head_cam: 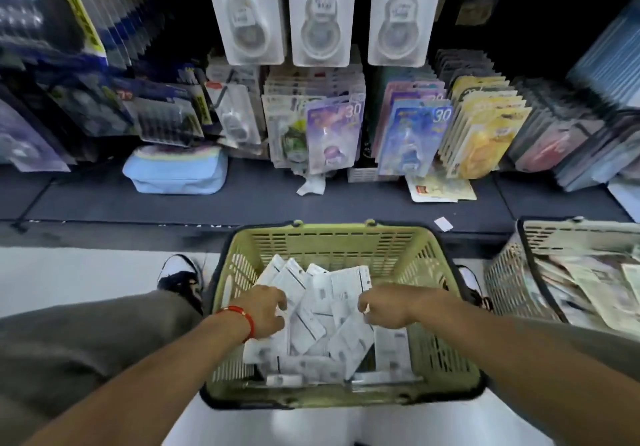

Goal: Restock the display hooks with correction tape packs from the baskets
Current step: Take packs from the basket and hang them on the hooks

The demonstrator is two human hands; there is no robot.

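A green basket [332, 241] sits on the floor between my feet, holding several white correction tape packs [343, 328] lying face down in a loose pile. My left hand [265, 310], with a red bracelet at the wrist, reaches into the pile with fingers curled over the packs on the left. My right hand [384, 305] is in the pile too, fingers curled down onto the packs on the right. Fingertips of both hands are hidden among the cards. Three rows of white correction tape packs [320, 16] hang on hooks above.
A second, pale basket [509, 265] with flat packs stands at the right. Coloured packs [412, 134] hang in rows over a dark shelf [242, 196], where a light blue pouch [176, 172] lies. A paper scrap [443, 224] lies on the shelf edge.
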